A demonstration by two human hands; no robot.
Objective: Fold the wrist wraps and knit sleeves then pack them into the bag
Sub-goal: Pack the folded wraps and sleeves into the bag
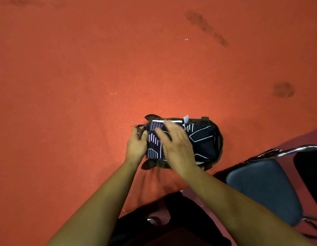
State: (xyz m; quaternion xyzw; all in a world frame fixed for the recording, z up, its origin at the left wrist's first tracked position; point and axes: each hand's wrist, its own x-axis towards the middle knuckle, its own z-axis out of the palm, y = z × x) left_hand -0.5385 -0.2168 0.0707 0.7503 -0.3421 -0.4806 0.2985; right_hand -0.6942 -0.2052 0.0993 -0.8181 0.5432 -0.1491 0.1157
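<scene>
Nearest me I count one chair (260,189), dark blue seat on a chrome frame, at the worktop's edge on the right. Two bare forearms reach forward to two hands. The left hand (136,146) has its fingers (134,132) curled, pinching the dark end tab of the one bag (219,139). The right hand (177,144) is blurred, fingers (161,134) spread above the bag's open top; I cannot tell whether they touch. Two folded knit sleeves lie inside the bag: a striped sleeve (154,139) under those fingers and a line-patterned sleeve (202,137) just beside it on the right. Beyond stretches the orange-red worktop (101,68), with two dark stains (205,25) towards its far right side
</scene>
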